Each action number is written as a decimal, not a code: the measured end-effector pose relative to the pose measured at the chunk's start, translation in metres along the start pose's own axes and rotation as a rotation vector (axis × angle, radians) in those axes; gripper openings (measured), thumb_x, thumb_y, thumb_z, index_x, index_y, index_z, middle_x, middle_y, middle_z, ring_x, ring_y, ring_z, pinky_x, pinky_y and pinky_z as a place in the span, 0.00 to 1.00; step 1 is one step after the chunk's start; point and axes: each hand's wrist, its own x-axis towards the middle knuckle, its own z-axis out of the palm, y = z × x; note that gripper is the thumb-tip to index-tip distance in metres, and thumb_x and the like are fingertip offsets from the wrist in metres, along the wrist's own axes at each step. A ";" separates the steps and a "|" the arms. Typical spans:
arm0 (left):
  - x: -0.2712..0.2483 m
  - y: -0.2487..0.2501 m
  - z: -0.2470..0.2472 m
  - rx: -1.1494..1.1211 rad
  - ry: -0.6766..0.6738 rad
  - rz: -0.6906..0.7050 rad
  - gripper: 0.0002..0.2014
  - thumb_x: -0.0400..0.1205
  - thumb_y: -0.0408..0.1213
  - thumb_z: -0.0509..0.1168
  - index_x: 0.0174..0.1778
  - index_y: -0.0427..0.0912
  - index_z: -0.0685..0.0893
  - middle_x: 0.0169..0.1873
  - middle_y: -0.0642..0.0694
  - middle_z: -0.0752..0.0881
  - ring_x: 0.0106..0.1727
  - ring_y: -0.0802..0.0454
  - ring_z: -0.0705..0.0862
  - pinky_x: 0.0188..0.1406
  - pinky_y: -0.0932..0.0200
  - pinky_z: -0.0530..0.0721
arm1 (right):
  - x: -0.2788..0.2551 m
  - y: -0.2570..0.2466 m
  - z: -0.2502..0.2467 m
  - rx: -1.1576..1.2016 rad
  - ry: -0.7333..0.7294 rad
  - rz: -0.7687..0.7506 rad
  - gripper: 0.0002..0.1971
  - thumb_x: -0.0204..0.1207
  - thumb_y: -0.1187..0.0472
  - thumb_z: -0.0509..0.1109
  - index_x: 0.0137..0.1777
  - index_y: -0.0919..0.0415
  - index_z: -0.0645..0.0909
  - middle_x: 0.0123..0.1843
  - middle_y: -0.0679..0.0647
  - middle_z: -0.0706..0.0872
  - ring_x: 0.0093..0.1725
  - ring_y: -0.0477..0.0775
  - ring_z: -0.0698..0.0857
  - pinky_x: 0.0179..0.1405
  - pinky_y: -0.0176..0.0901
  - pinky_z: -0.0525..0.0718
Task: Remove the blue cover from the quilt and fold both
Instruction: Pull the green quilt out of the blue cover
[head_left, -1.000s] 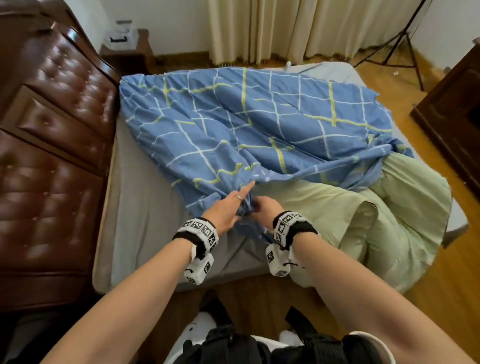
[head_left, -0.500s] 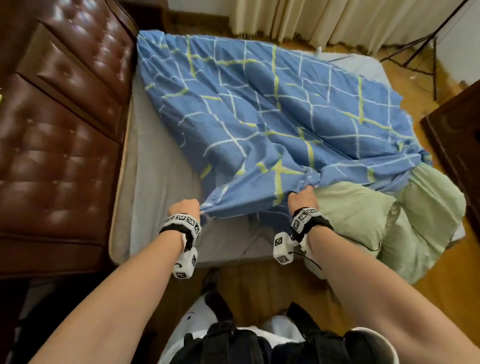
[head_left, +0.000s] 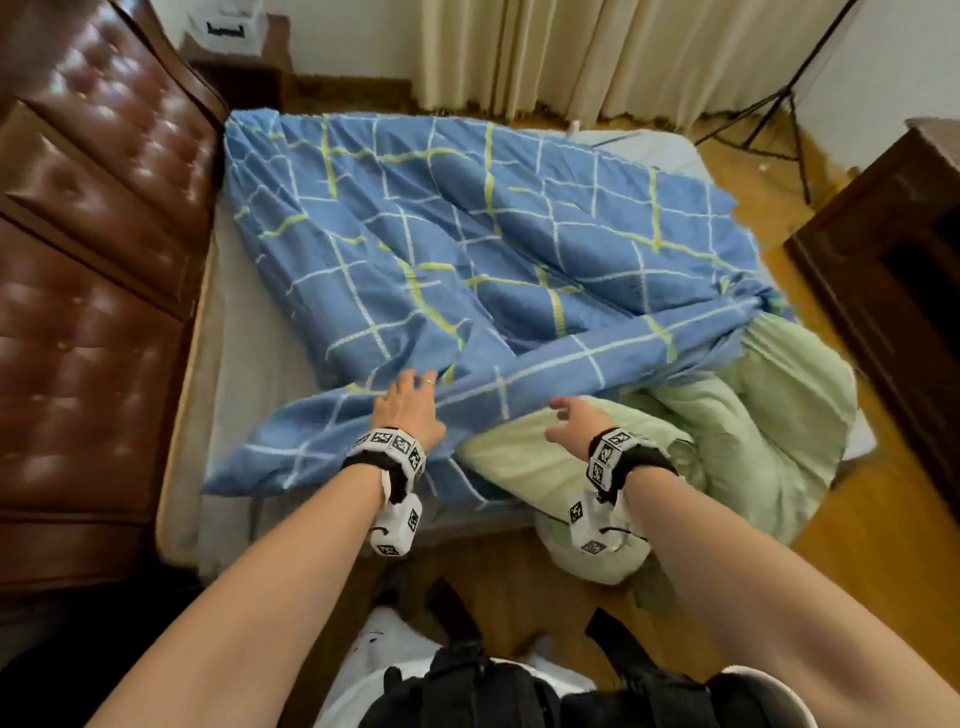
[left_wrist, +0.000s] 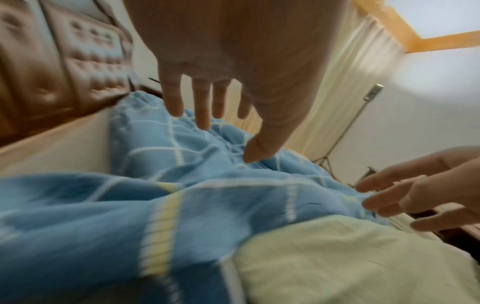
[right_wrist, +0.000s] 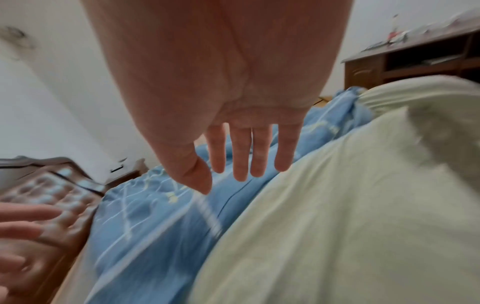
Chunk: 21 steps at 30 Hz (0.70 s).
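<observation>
The blue checked cover (head_left: 467, 249) lies rumpled across the bed, its near edge spread toward me. The pale green quilt (head_left: 727, 415) bulges out of it at the right and hangs over the bed's near edge. My left hand (head_left: 410, 402) hovers over the cover's near fold with fingers straight and holds nothing; the left wrist view shows its fingers (left_wrist: 202, 107) above the blue cloth (left_wrist: 130, 205). My right hand (head_left: 574, 415) hangs open just above the green quilt beside the cover's edge, with its fingers (right_wrist: 249, 152) spread over the quilt (right_wrist: 337, 226).
A brown tufted leather headboard (head_left: 93, 260) runs along the left. The grey mattress sheet (head_left: 244, 364) shows beside the cover. A dark wooden cabinet (head_left: 893, 291) stands at the right on the wooden floor. Curtains (head_left: 597, 52) and a tripod (head_left: 779, 114) stand beyond the bed.
Both hands gripped the cover's near edge half a second ago; they have let go, and the edge now lies spread on the bed toward me. Both hands are open above the bedding.
</observation>
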 end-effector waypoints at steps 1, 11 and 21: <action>0.001 0.029 0.008 -0.005 -0.019 0.053 0.39 0.73 0.43 0.71 0.80 0.49 0.63 0.74 0.42 0.66 0.72 0.38 0.73 0.68 0.43 0.76 | -0.004 0.026 -0.014 0.010 0.010 0.033 0.30 0.74 0.56 0.76 0.76 0.55 0.73 0.71 0.57 0.82 0.68 0.59 0.81 0.67 0.50 0.79; 0.017 0.130 0.072 0.098 -0.201 0.096 0.45 0.74 0.43 0.72 0.83 0.52 0.53 0.81 0.38 0.57 0.78 0.36 0.67 0.72 0.39 0.74 | 0.014 0.135 -0.022 -0.107 0.024 0.144 0.50 0.60 0.32 0.78 0.81 0.50 0.64 0.77 0.55 0.75 0.76 0.62 0.72 0.75 0.61 0.70; 0.126 0.128 0.114 0.237 -0.330 0.273 0.53 0.71 0.44 0.78 0.84 0.63 0.48 0.84 0.37 0.40 0.85 0.37 0.46 0.80 0.34 0.59 | 0.104 0.117 0.019 -0.335 -0.173 0.362 0.52 0.55 0.34 0.79 0.77 0.52 0.62 0.70 0.57 0.78 0.75 0.62 0.72 0.77 0.73 0.50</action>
